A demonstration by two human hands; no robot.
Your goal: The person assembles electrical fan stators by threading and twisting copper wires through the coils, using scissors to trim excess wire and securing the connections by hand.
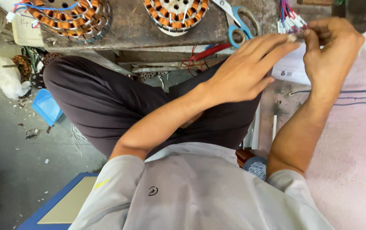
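My right hand (333,51) is closed around a bundle of red, blue and white sleeved wires (291,22) at the top right. My left hand (247,70) reaches across with its fingers stretched out, and the fingertips touch the lower end of that same bundle. Two round motor stators wound with copper coils lie on the worn bench, one stator at the top left (70,17) and another stator at the top middle (175,13). Blue-handled scissors (239,23) lie on the bench just left of my left fingertips.
A dark worn bench top (136,30) runs across the top. A pink cloth surface (353,149) lies at the right with thin dark wires (357,97) across it. My crossed legs in dark trousers (106,102) fill the middle. A blue plastic piece (46,106) lies on the floor.
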